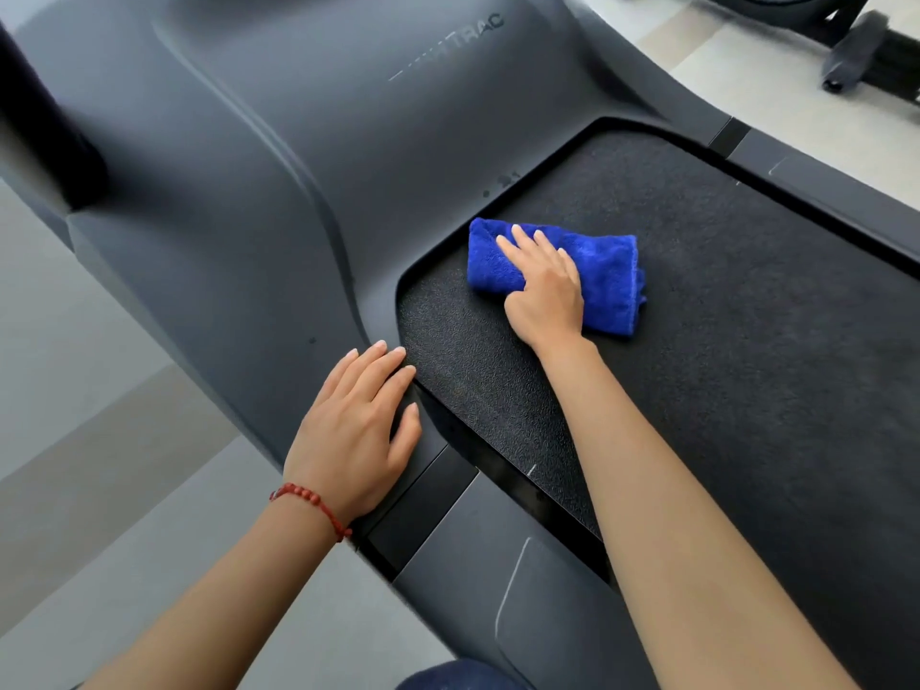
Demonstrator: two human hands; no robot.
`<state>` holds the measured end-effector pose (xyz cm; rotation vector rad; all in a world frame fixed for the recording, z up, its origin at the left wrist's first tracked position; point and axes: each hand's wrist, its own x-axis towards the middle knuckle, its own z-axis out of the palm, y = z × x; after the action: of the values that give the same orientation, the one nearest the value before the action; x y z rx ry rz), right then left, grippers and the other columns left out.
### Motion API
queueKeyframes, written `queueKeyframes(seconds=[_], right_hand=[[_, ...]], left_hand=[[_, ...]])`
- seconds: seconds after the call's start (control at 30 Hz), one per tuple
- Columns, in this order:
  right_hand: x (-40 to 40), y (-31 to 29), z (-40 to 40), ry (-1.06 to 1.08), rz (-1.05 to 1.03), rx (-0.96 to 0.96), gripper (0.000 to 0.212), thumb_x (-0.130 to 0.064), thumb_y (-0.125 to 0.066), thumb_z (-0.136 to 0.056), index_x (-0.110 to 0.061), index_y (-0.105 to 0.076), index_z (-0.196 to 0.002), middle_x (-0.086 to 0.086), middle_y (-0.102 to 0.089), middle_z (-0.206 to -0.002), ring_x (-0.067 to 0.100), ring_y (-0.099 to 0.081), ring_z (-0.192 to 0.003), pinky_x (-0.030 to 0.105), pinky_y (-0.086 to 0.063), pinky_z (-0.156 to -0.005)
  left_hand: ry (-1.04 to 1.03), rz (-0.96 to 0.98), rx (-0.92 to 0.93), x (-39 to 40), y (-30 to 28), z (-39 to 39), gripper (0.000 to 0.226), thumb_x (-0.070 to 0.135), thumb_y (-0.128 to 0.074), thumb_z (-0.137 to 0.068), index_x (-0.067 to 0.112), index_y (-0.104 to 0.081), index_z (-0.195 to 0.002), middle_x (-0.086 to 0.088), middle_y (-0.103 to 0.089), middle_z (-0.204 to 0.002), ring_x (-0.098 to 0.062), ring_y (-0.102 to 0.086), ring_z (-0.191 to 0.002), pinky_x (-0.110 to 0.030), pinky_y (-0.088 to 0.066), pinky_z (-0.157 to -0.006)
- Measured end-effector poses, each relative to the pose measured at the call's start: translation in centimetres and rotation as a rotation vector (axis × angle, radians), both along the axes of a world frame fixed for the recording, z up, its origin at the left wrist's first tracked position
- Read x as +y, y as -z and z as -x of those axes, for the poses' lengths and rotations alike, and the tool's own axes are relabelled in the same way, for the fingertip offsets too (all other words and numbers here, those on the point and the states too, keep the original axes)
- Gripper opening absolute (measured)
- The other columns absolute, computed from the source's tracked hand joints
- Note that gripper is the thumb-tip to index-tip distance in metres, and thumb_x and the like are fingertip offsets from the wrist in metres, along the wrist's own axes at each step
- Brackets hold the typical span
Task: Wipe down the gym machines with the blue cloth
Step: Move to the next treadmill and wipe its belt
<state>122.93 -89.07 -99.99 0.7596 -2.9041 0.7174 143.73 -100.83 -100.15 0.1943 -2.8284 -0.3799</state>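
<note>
A folded blue cloth (605, 271) lies on the black textured belt (722, 316) of a grey treadmill (259, 191), near the belt's front end. My right hand (545, 286) presses flat on the cloth with straight fingers pointing toward the motor cover. My left hand (353, 435) rests flat on the treadmill's left side rail beside the belt, fingers straight, holding nothing. A red bead bracelet is on the left wrist.
The grey motor cover rises beyond the belt, with a dark upright post (45, 117) at the far left. Another machine's black base (866, 52) stands on the pale floor at the top right. Grey floor (74, 440) lies left of the treadmill.
</note>
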Motion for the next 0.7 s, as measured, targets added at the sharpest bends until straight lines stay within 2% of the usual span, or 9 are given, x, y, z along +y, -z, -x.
queueKeyframes(seconds=[0.43, 0.7], right_hand=[[1.2, 0.1, -8.5, -0.191, 0.064, -0.011, 0.079, 0.012, -0.042, -0.064, -0.022, -0.047, -0.135, -0.005, -0.037, -0.146, 0.016, -0.022, -0.14, 0.027, -0.003, -0.113], [3.1, 0.3, -12.1, -0.231, 0.083, -0.02, 0.08, -0.001, -0.032, -0.057, -0.021, -0.049, -0.133, -0.004, -0.04, -0.144, 0.017, -0.026, -0.139, 0.029, -0.007, -0.114]], left_hand=[[-0.019, -0.032, 0.028, 0.1, -0.5, -0.2, 0.048, 0.026, -0.036, -0.086, -0.005, -0.063, -0.11, -0.018, -0.063, -0.114, -0.035, -0.055, -0.114, -0.036, -0.024, -0.105], [-0.022, -0.07, 0.054, 0.3, -0.6, -0.3, 0.05, 0.026, -0.035, -0.086, -0.007, -0.061, -0.114, -0.02, -0.062, -0.116, -0.036, -0.055, -0.113, -0.035, -0.028, -0.104]])
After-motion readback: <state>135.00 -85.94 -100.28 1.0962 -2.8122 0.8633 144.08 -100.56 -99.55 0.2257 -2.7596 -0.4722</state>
